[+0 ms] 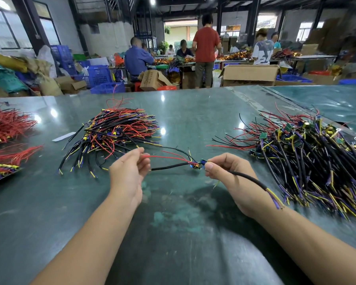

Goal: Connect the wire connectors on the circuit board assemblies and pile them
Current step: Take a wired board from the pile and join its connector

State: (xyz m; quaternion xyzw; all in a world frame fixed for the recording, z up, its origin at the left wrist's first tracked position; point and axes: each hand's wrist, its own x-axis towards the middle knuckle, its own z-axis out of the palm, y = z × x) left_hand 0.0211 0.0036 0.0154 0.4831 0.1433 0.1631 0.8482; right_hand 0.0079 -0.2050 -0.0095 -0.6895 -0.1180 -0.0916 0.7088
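At frame centre, above the green table (173, 223), the right hand (232, 177) pinches a small circuit board assembly (198, 164) and a black sleeved cable (251, 181) in a closed grip. The left hand (127, 173) pinches its red wire (162, 157). Further back, a connected pile (115, 134) lies centre-left and a larger tangle (308, 157) at right.

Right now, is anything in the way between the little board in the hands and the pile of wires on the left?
Nothing visible. The circuit board assembly hangs between the left hand and right hand, above bare table. The wire pile lies just beyond the left hand.
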